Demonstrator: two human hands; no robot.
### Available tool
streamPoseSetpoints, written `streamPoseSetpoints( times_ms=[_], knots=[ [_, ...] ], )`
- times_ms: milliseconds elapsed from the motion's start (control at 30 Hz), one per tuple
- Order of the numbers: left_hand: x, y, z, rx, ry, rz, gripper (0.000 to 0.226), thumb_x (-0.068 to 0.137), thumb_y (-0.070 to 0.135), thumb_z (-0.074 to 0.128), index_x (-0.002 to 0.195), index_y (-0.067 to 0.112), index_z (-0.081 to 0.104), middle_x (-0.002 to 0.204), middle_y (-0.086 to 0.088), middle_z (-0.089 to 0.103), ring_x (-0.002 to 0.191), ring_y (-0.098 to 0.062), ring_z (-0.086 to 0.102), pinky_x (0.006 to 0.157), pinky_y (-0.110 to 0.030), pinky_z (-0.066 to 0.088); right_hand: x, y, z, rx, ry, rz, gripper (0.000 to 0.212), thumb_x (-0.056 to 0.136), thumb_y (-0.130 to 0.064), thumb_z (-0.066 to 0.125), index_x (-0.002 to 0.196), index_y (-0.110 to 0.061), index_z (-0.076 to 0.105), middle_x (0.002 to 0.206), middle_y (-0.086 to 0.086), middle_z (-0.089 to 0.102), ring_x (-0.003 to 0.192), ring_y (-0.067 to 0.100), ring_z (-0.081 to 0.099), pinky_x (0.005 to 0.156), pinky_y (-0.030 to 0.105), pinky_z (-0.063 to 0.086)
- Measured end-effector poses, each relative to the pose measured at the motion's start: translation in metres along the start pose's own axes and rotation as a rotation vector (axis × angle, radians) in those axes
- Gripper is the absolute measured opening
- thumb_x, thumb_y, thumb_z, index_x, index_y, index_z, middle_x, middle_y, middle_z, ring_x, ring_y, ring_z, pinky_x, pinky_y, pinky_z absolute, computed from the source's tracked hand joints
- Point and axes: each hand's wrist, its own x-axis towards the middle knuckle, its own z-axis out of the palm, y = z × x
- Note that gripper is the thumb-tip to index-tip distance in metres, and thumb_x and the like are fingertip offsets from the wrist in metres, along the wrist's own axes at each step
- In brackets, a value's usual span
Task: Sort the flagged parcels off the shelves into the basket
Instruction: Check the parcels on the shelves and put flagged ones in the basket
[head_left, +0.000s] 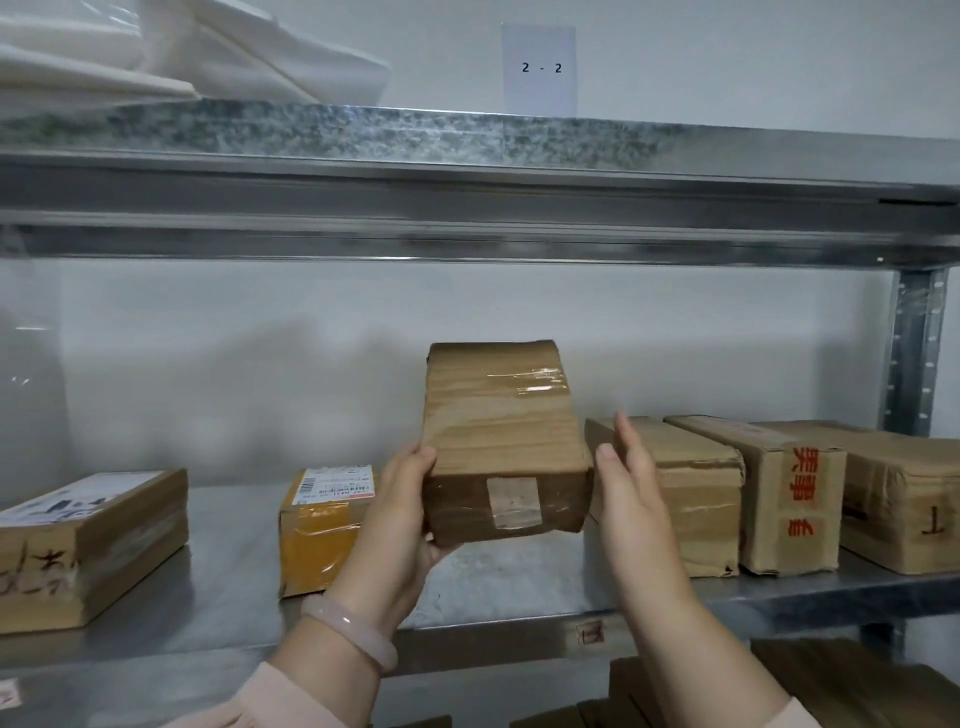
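A brown cardboard parcel (501, 431) wrapped in clear tape, with a pale tape patch on its near end, is tilted up above the metal shelf (234, 587). My left hand (397, 514) grips its near left corner, thumb on top and fingers underneath. My right hand (631, 478) is flat with straight fingers just beside the parcel's right side; I cannot tell whether it touches. No basket is in view.
On the same shelf lie a labelled brown box (88, 540) at left, a yellow-taped box (322, 525) behind my left wrist, and three brown boxes (769, 493) at right. A "2 - 2" sign (539, 68) and white bags (182, 52) sit on the upper shelf. More boxes (852, 691) lie below.
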Motion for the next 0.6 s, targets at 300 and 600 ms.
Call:
streamPoseSetpoints(
  times_ms=[300, 600],
  knots=[
    [-0.019, -0.007, 0.001, 0.476, -0.018, 0.336, 0.037, 0.098, 0.022, 0.053, 0.129, 0.041, 0.054, 0.126, 0.008, 0.061, 0.109, 0.001, 0.059, 0.093, -0.024, 0.052, -0.008, -0.005, -0.006, 0.310, -0.112, 0.070, 0.040, 0.086, -0.039, 0.062, 0.116, -0.061, 0.048, 0.118, -0.021, 0.065, 0.106, 0.004, 0.064, 0.082, 0.028, 0.055],
    [-0.057, 0.003, 0.004, 0.558, -0.229, 0.353, 0.082, 0.068, 0.068, 0.067, 0.142, 0.046, 0.037, 0.142, 0.011, 0.044, 0.127, -0.005, 0.047, 0.096, -0.024, 0.051, -0.051, -0.032, -0.006, 0.131, -0.120, -0.092, 0.056, 0.090, -0.028, 0.060, 0.133, -0.055, 0.037, 0.117, -0.033, 0.057, 0.108, -0.007, 0.057, 0.080, 0.018, 0.052]
  ],
)
